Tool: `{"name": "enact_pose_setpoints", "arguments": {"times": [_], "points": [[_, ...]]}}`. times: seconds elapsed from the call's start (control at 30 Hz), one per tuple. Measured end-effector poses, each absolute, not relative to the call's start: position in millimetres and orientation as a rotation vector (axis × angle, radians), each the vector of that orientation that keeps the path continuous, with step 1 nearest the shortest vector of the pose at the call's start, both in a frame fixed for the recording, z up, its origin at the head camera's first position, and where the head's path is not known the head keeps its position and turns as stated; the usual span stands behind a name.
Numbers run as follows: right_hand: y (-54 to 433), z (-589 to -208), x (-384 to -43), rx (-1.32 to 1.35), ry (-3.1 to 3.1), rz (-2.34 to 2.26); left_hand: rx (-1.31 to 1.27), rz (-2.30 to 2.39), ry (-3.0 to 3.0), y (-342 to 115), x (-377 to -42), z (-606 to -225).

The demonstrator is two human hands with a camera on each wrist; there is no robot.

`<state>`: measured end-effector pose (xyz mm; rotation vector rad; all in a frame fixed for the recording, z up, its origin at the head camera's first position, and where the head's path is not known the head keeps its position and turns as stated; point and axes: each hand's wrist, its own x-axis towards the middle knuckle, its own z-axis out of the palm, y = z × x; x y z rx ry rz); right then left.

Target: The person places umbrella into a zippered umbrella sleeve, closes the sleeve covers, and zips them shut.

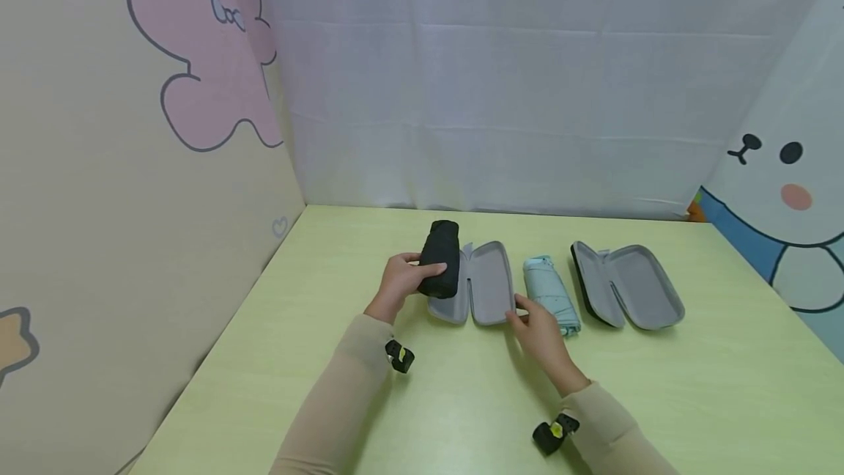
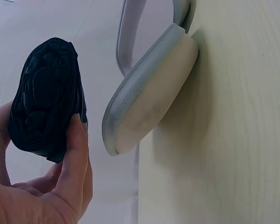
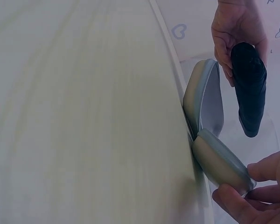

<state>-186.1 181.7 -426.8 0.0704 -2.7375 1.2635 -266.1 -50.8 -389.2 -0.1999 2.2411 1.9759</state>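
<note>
My left hand (image 1: 401, 281) grips a black folded umbrella (image 1: 440, 259), held up over the left half of an open zip case (image 1: 491, 284) with a grey lining. In the left wrist view the umbrella's (image 2: 44, 98) end faces the camera, thumb and fingers on either side of it. My right hand (image 1: 537, 332) pinches the right rim of that case between thumb and fingers. The right wrist view shows the case's beige outside (image 3: 219, 161) between those fingers. Part of the case's left half is hidden behind the umbrella.
Just right of my right hand lies a light blue folded umbrella (image 1: 552, 295). Farther right is a second open case (image 1: 642, 288), also lined in grey. The pale yellow table (image 1: 461, 409) ends at a white curtain (image 1: 501, 94) behind and a wall (image 1: 132, 240) on the left.
</note>
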Motion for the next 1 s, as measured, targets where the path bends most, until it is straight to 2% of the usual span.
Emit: {"name": "enact_pose_setpoints", "arguments": {"times": [0.6,1.0], "points": [[182,-428,-186,0.078,-2.729,1.259,-0.197,1.831,2.398,-40,-265,-395],[180,-427,-184,0.076,-2.723,1.262,-0.201,1.524,2.675,-36,-264,-402]]}}
